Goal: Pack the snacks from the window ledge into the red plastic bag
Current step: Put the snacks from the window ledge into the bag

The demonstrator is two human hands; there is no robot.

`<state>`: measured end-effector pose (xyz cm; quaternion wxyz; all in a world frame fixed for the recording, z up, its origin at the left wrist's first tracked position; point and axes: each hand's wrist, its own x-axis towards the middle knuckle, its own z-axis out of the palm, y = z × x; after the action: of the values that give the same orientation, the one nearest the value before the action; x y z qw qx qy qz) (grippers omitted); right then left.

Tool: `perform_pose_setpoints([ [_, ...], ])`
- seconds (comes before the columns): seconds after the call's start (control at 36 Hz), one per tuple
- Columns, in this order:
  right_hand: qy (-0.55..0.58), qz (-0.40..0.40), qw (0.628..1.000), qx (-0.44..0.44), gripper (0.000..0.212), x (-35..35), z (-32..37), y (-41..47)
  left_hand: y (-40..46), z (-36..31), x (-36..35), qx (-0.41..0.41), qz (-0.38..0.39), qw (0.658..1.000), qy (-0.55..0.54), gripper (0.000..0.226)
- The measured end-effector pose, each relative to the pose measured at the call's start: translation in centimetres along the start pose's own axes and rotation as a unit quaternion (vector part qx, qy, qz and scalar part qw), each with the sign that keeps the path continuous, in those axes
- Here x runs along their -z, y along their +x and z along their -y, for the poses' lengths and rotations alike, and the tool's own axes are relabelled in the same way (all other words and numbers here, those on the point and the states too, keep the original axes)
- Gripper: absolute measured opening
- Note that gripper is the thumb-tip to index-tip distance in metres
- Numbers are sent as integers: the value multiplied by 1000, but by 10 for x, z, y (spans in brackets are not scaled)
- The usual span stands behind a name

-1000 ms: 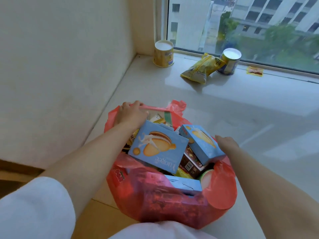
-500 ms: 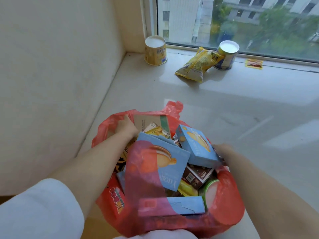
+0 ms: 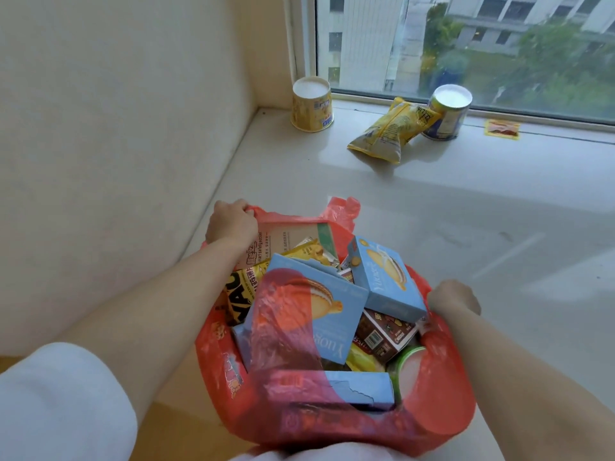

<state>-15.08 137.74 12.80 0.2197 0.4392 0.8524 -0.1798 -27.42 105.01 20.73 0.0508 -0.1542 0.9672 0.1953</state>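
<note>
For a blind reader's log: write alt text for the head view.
Both hands hold open a red plastic bag crammed with snack boxes: the left hand grips its far rim, the right hand its right edge. Two cups and a yellow snack packet remain on the window ledge.

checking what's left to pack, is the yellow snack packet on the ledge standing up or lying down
Lying down. The yellow snack packet lies flat on the window ledge, its far end leaning on the right can.

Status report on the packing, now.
Left hand and right hand grip the red bag rim. Bag full of boxes. Two tubs, yellow packet left on ledge. Nothing blocking.
</note>
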Motion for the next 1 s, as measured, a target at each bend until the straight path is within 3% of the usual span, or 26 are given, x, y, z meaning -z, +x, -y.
perform_pose_setpoints([
  [0.19, 91, -69, 991, 66, 19, 31, -8, 6, -6, -12, 23, -11, -95, 991, -96, 26],
  [0.53, 255, -85, 963, 27, 26, 78, -24, -6, -38, -58, 58, -24, -107, 932, -344, 30],
  [0.64, 420, -56, 904, 62, 33, 126, -14, -12, -43, -62, 72, -6, -119, 911, -396, 30],
  [0.72, 500, -98, 854, 107, 25, 176, -4, -27, -48, -67, 78, 0, -112, 899, -424, 30],
  [0.81, 342, -148, 914, 162, 16, 204, -1, -34, -56, -73, 76, -2, -68, 905, -420, 28],
  [0.92, 201, -146, 960, 128, 12, 191, -8, -27, -67, -75, 68, -18, -9, 929, -368, 25],
  [1.0, 314, -115, 935, 121, 16, 164, -10, -18, -69, -71, 68, -16, -11, 934, -357, 26],
])
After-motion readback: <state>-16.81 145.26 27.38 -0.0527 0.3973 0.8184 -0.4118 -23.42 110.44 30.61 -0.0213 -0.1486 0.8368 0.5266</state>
